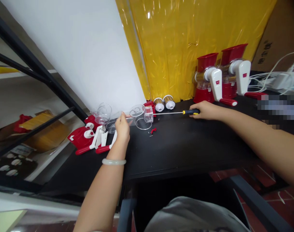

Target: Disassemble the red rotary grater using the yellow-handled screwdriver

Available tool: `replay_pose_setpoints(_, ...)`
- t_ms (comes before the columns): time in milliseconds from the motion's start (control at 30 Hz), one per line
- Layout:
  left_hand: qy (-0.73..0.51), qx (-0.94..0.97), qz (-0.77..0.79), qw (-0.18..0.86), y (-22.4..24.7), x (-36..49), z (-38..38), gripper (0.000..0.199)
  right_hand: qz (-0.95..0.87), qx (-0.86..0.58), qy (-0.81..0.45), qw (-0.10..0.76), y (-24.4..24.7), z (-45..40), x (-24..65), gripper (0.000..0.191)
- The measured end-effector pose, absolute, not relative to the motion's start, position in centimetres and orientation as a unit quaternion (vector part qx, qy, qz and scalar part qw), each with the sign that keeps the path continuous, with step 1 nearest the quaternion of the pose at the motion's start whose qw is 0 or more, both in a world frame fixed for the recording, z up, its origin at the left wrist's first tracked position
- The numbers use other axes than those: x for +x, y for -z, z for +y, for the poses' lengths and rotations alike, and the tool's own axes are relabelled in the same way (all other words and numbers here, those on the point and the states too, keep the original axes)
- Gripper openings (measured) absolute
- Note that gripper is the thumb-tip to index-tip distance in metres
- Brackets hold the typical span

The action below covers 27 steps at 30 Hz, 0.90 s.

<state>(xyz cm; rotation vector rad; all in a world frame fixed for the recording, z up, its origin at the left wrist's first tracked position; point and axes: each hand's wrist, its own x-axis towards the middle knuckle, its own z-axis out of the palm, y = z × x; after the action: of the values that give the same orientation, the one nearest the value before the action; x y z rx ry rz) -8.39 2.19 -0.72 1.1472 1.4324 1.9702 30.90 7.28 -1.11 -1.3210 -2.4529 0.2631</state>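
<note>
Head view: right fingers (194,106) hold the screwdriver (187,112), its shaft (169,113) pointing left to the clear housing (142,116) that the left fingers (123,118) pinch.

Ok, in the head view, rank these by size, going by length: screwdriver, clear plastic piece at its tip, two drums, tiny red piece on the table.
1. Screwdriver
2. Clear plastic piece
3. Left drum and right drum: too alike to rank apart
4. Tiny red piece
</note>
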Motion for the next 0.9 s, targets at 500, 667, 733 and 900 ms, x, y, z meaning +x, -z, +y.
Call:
replay_pose_setpoints(500, -0.721, 0.415, 0.512, 0.214, 0.62, -8.32, 2.13, 0.050, -0.869, -0.452, -0.072, 0.188, 1.25, 7.40, 31.16, 0.043)
replay_pose_setpoints(667, -0.723, 0.411, 0.511, 0.216, 0.82, -8.57, 2.26, 0.049, -0.872, -0.436, -0.096, 0.200, 1.33, 7.43, 31.31, 0.045)
replay_pose_setpoints(733, -0.725, 0.405, 0.513, 0.217, 0.78, -8.61, 2.23, 0.047, -0.863, -0.454, -0.105, 0.195, 1.28, 7.37, 31.32, 0.050)
replay_pose_setpoints(900, -0.724, 0.387, 0.524, 0.228, 0.42, -8.32, 2.01, 0.045, -0.857, -0.462, -0.110, 0.200, 1.12, 7.09, 31.28, 0.037)
